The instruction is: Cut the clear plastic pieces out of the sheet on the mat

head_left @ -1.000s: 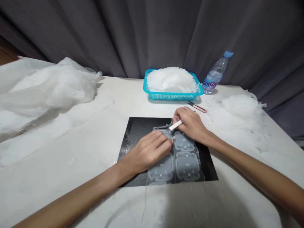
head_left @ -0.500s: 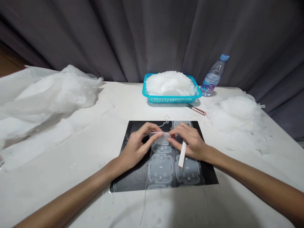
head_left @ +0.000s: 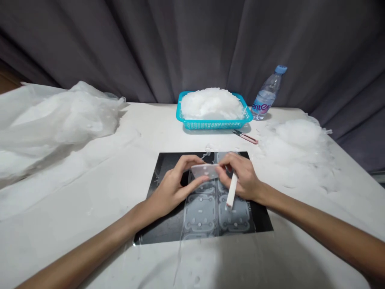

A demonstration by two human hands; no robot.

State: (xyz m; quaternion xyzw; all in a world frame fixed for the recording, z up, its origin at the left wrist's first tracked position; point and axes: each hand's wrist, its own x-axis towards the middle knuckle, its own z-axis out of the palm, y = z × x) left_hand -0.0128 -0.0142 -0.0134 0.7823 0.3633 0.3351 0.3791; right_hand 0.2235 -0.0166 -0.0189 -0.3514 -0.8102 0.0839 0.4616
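A small, thin, translucent piece (head_left: 205, 171) with rounded corners and pale spots is held up between both hands. My left hand (head_left: 170, 184) has its thumb and fingers closed around the left side of it. My right hand (head_left: 242, 176) pinches its right end. A flat white stick-like handle (head_left: 231, 192) is also tucked in my right hand, pointing down toward me; its hidden end does not show what tool it is. Beneath lies a black sheet (head_left: 263, 214), topped by a clear sheet (head_left: 200, 210) with several rounded rectangular shapes.
Behind the black sheet stands a turquoise basket (head_left: 216, 125) heaped with white translucent pieces. Pink-handled thread snips (head_left: 248, 138) lie in front of it, and a water bottle (head_left: 264, 98) stands beside it. Translucent material (head_left: 78, 112) is piled at left, more scraps (head_left: 300, 144) at right.
The translucent piece has turned so that its spotted face shows wider, and my left thumb has shifted lower on it. The whole view has moved slightly.
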